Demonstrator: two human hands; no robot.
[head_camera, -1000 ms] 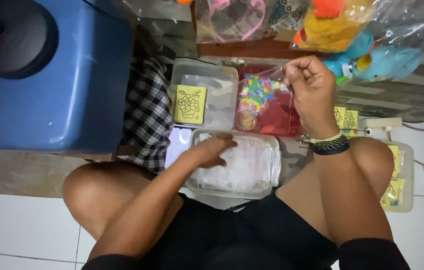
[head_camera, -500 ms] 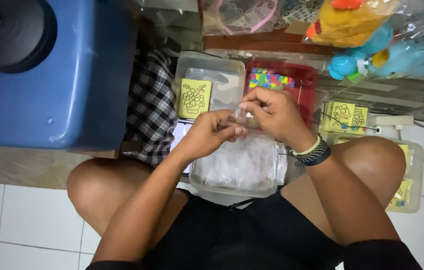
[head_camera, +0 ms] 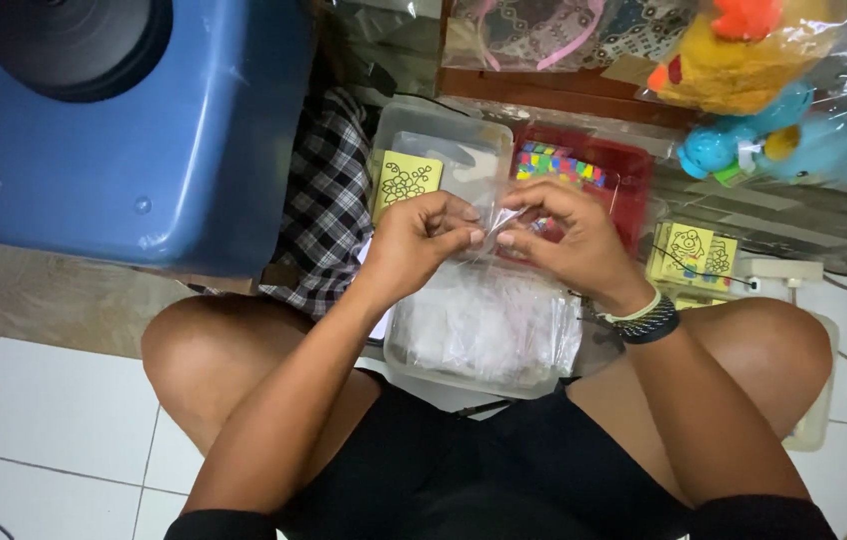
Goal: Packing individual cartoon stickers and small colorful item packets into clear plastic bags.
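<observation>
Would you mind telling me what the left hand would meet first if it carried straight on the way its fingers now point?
Probably the right hand: the left hand points straight at it, both pinching one small clear plastic bag between them.

white tiled floor [head_camera: 34, 420] carrying a blue plastic tub [head_camera: 134, 150], a checked cloth [head_camera: 329, 200] and clear plastic boxes [head_camera: 444, 135] side by side.
</observation>
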